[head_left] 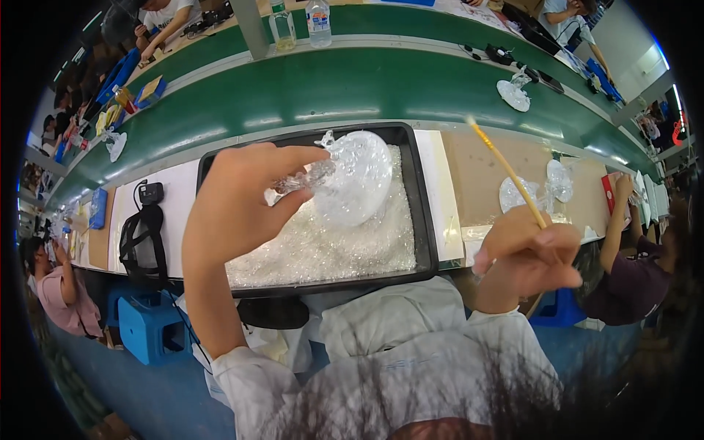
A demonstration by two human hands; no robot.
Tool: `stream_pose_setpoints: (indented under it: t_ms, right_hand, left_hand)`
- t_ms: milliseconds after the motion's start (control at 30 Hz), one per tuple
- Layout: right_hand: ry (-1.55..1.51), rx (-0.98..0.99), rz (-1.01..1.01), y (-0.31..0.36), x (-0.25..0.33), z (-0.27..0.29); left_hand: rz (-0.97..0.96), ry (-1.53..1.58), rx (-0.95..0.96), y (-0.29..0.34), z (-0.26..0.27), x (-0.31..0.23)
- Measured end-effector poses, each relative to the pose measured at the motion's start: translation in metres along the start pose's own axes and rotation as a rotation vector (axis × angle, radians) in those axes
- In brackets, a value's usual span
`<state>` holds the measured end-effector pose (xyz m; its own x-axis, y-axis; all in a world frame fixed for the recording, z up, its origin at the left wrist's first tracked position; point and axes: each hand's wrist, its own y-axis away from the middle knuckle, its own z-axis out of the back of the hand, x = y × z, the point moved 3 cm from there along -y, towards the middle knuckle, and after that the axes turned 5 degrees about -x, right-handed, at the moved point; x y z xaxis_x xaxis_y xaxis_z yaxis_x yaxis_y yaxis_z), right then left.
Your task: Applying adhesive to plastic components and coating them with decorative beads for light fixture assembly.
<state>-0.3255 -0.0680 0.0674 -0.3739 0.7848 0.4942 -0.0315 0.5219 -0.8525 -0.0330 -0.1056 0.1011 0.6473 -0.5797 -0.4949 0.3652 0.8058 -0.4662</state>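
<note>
My left hand [246, 198] pinches the narrow part of a clear ornament with a round disc base [359, 180]. The ornament is tilted, its disc turned to the right, and it is held over a black tray [427, 220]. Fine white glittery granules [330, 257] fill the tray. My right hand [532, 249], to the right of the tray, grips a thin yellow paintbrush [506, 165] between thumb and fingers. The brush points up and to the left, its pale tip apart from the ornament. Some fingers of this hand are slightly blurred.
Two similar clear ornaments [517, 192] lie on cardboard [473, 158] to the right. Another stands at the back right [515, 92]. A black strapped device [144, 238] lies left of the tray. Bottles [319, 23] stand on the far ledge. Other people sit at both sides.
</note>
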Motion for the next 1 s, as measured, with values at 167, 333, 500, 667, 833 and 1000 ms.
stream_pose_setpoints:
  t_ms: [167,333,500,667,833,1000]
  right_hand:
    - [0.291,-0.181,0.035,0.006,-0.022,0.001]
    - [0.034,-0.167,-0.056,0.006,-0.036,-0.005]
    - [0.114,-0.108,-0.120,0.013,-0.053,-0.019]
    - [0.087,0.204,-0.119,0.002,-0.047,-0.025]
    - [0.182,0.238,-0.114,0.011,-0.051,-0.029]
    - [0.127,0.236,-0.093,0.011,-0.040,-0.033]
  left_hand:
    - [0.032,0.172,0.055,-0.009,0.004,0.013]
    - [0.277,0.485,-0.089,-0.009,-0.003,0.028]
    - [0.333,0.450,-0.264,-0.002,-0.012,0.027]
    - [0.243,0.401,-0.434,0.001,-0.011,0.014]
    - [0.247,0.391,-0.441,0.007,-0.011,0.016]
    - [0.193,0.344,-0.416,0.010,-0.008,0.016]
